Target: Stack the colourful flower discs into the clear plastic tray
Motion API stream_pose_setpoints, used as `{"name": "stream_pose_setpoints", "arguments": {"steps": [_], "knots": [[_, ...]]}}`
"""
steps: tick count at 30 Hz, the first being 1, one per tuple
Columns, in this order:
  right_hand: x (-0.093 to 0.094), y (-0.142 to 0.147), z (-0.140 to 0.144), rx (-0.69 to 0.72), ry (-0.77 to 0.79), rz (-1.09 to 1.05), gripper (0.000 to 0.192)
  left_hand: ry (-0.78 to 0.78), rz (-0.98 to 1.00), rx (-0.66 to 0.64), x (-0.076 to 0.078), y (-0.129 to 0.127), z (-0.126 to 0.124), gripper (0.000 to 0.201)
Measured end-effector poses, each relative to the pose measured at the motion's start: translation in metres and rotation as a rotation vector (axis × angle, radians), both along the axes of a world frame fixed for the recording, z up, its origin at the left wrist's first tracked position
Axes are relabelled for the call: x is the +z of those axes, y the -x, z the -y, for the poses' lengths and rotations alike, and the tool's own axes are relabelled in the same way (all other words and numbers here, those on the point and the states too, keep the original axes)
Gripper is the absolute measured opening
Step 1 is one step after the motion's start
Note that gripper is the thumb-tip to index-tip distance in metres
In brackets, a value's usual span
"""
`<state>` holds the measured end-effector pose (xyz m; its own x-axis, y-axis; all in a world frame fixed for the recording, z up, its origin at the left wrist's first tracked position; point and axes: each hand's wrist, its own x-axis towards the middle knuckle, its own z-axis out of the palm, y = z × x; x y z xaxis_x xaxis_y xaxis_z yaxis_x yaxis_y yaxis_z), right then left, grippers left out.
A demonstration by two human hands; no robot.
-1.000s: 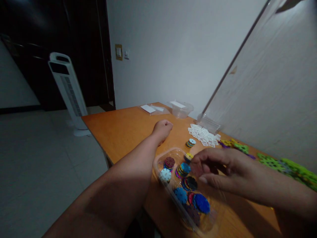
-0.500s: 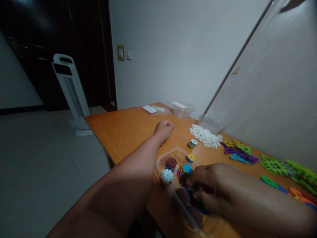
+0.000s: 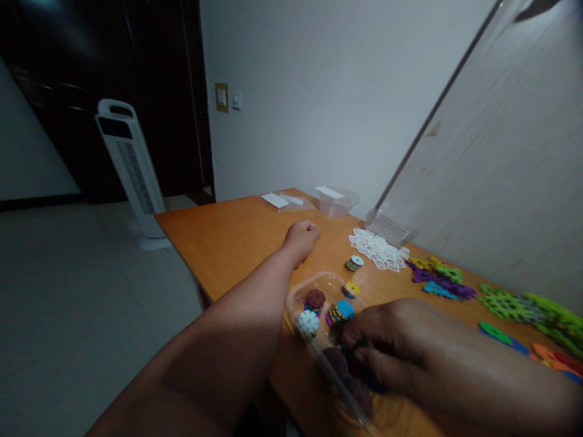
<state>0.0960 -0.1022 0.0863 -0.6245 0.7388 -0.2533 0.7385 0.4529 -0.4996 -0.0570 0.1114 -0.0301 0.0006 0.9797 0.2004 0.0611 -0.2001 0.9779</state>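
Observation:
My left hand (image 3: pixel 302 238) rests on the wooden table as a loose fist, its palm side hidden; nothing shows in it. My right hand (image 3: pixel 387 340) reaches into a clear plastic box (image 3: pixel 321 359), with thumb and fingers closed around a dark stack of notched discs, mostly hidden in shadow. Beside those fingers, in the box, are a blue-topped stack (image 3: pixel 345 309), a brown-topped stack (image 3: pixel 316 298), a white-topped stack (image 3: pixel 308 322) and a dark disc stack (image 3: pixel 336 362). A yellow-topped stack (image 3: pixel 351 289) is near the box's far end. Past it a white-topped stack (image 3: pixel 354 263) stands on the table.
White lattice pieces (image 3: pixel 379 249) lie by the wall, near a clear lid-like container (image 3: pixel 387 228). Purple pieces (image 3: pixel 439 281) and green gear-like pieces (image 3: pixel 505 303) spread along the right. At the back are a clear bowl (image 3: pixel 337 203) and plastic bags (image 3: pixel 286 201). A tower fan (image 3: pixel 134 176) stands on the floor.
My right hand has sunk very slightly in the box, and less of the dark stack shows between its fingers. My left hand stays in place.

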Motion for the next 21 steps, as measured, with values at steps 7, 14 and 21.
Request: {"name": "stream_pose_setpoints", "arguments": {"steps": [7,14,21], "knots": [[-0.017,-0.051,-0.048,-0.314,-0.278,-0.134,0.022,0.037,-0.002,-0.013,0.002,0.001,0.001,0.014],[-0.051,-0.055,-0.066,-0.334,-0.243,-0.154,0.019,0.005,0.009,-0.011,0.005,0.001,0.004,0.013],[-0.071,-0.046,-0.070,-0.334,-0.243,-0.174,0.029,-0.002,-0.002,-0.037,0.002,0.000,0.002,0.015]]}}
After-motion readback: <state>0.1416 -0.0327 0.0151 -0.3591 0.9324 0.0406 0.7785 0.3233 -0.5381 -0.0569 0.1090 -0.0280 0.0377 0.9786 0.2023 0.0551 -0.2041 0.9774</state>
